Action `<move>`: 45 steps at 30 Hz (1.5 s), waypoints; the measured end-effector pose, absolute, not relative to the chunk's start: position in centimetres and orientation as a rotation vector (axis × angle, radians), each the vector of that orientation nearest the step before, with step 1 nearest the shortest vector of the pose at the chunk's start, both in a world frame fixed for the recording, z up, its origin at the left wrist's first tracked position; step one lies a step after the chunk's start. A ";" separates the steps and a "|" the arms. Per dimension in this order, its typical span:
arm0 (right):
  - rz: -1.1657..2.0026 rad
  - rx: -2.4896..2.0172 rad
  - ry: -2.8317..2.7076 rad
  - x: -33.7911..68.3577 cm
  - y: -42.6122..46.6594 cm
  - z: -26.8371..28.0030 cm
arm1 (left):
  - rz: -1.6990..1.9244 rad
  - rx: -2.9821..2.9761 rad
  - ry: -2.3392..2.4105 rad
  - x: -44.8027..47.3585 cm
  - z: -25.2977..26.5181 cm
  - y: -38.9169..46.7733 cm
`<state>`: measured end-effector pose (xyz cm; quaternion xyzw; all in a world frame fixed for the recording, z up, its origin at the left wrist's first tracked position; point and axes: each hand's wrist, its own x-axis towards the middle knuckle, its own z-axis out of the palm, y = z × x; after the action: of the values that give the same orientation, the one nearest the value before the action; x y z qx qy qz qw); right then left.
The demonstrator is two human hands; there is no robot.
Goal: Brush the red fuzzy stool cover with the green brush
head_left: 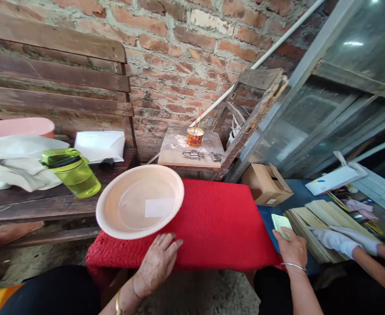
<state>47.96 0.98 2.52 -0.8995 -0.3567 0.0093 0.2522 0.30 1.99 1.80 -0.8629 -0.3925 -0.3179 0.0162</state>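
Observation:
My left hand lies with fingers loosely stretched on the front edge of a red cloth, just below a pale pink basin. It wears a gold bangle and holds nothing. The basin stands on the cloth with a white rectangular patch inside it. On the right, my right hand, with a silver bangle, is closed on a light green phone. The phone is over the blue surface, left of a stack of tan sheets.
Another person's white-gloved hands rest on the tan stacks. A cardboard box sits behind them. A green bottle leans on the wooden bench. The small table bears a patterned tub and padlocks.

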 end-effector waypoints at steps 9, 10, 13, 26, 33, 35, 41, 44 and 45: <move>0.106 -2.266 -0.960 46.2 -0.7 0.9 | -0.922 -2.568 -1.173 -1.9 -1.0 4.0; 0.082 -2.246 -0.967 46.0 -0.6 1.1 | -0.921 -2.551 -1.165 -2.0 -1.3 4.2; 0.014 -2.156 -1.065 44.0 -0.5 1.9 | -0.900 -2.530 -1.130 -2.3 -2.0 4.5; 0.021 -2.226 -1.415 40.6 -0.8 2.2 | -0.843 -2.540 -1.149 -3.0 -3.1 4.8; -0.076 -2.259 -1.194 43.0 -3.4 3.2 | -0.865 -2.533 -1.147 -2.4 -2.7 4.8; -0.021 -2.167 -1.297 39.6 -3.3 3.1 | -0.888 -2.540 -1.157 -2.2 -2.7 4.9; 0.271 -1.972 -1.643 28.9 -2.9 3.2 | -0.953 -2.582 -1.157 -1.9 -1.4 4.6; 0.308 -1.997 -1.683 25.3 -3.0 3.6 | -1.100 -2.552 -1.130 -1.7 0.7 3.6; 0.330 -1.979 -1.704 24.0 -3.0 3.6 | -1.150 -2.544 -1.117 -1.6 1.6 3.2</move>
<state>24.04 -3.02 3.64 -0.7275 -0.6265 0.1213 0.2519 -1.61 3.20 1.56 -0.8440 -0.3707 -0.3817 0.0673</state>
